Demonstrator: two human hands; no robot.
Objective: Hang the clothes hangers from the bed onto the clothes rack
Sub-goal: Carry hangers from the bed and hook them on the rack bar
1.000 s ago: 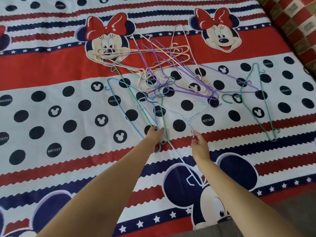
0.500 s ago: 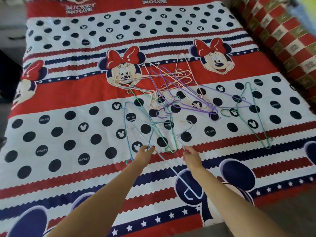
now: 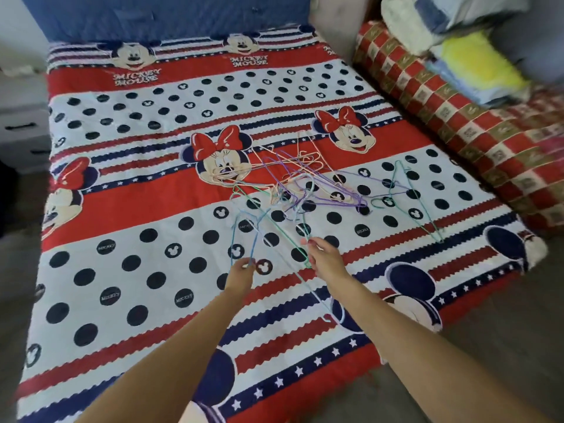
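Most of the view is filled by a bed (image 3: 122, 209) covered in a red, white and navy cartoon-mouse sheet with black dots. Along its right side a rolled red checked blanket (image 3: 457, 117) is laid, with folded bedding (image 3: 476, 56) stacked on it. A grey drawer unit (image 3: 21, 129) is seen at the left edge. On the middle of the sheet a tangled pile of thin hangers (image 3: 305, 178) in purple, peach and green is spread, and a lone green hanger (image 3: 415, 199) is lying just to its right, apart from the pile. Nearer the foot, a blue hanger (image 3: 244, 236) is pinched at its lower end by the left hand (image 3: 241, 274), fingertips closed on the wire. Another pale blue hanger (image 3: 320, 297) is grasped by the right hand (image 3: 326, 261), its hook pointing towards the foot of the bed.
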